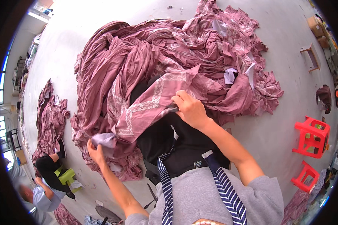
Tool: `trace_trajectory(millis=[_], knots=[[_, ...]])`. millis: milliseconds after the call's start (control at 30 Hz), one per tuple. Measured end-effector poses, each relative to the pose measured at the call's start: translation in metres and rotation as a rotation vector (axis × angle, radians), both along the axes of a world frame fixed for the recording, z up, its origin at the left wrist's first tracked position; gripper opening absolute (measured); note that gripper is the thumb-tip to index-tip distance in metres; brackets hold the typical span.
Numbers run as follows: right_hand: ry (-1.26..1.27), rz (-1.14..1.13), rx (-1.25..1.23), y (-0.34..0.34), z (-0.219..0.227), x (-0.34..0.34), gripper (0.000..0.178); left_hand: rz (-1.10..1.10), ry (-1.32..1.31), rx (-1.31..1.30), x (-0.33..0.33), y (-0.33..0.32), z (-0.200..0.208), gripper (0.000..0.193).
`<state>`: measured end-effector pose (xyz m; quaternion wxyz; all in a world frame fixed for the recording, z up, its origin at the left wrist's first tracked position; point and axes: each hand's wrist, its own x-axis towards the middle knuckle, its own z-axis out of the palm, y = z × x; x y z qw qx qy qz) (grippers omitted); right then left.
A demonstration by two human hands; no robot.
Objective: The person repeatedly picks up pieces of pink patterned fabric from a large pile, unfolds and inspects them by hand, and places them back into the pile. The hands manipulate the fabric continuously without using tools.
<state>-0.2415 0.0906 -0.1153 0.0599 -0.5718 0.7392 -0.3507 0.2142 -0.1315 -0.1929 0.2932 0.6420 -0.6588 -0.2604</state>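
A long dusty-pink cloth with a pale lace-like border stretches across my lap, between my two hands. At its left end, my left hand has its fingers closed on a crumpled pale lavender piece of cloth beside the pink fabric. My right hand grips the upper right edge of the pink cloth with bent fingers. A small dark, narrow object shows at those fingers; its kind is hard to make out. Black fabric covers my legs beneath.
A large heap of the same pink cloth spreads over the pale floor ahead. At left, another person sits by a green stool and more pink cloth. Two red stools and a small wooden stool stand right.
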Motion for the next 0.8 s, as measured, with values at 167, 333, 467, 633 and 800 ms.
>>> trace_trajectory(millis=[167,333,467,633,800], knots=[[0.004,0.271,0.031,0.001,0.008,0.039,0.006,-0.363,0.062,-0.202,-0.186,0.035,0.096,0.033],[-0.050,0.495,0.166,0.021,0.001,0.107,0.013,-1.091,0.110,-0.259,-0.301,0.091,0.134,0.031],[-0.138,0.563,0.311,0.031,-0.011,0.112,0.027,-1.346,-0.030,-0.231,-0.347,0.130,0.121,0.051],[-0.246,0.539,0.233,0.076,0.015,0.066,0.023,-1.202,0.102,-0.201,-0.359,0.138,0.083,0.030],[-0.924,0.022,0.095,0.117,0.020,0.028,0.018,-0.852,0.686,0.342,-0.346,0.125,0.131,0.008]])
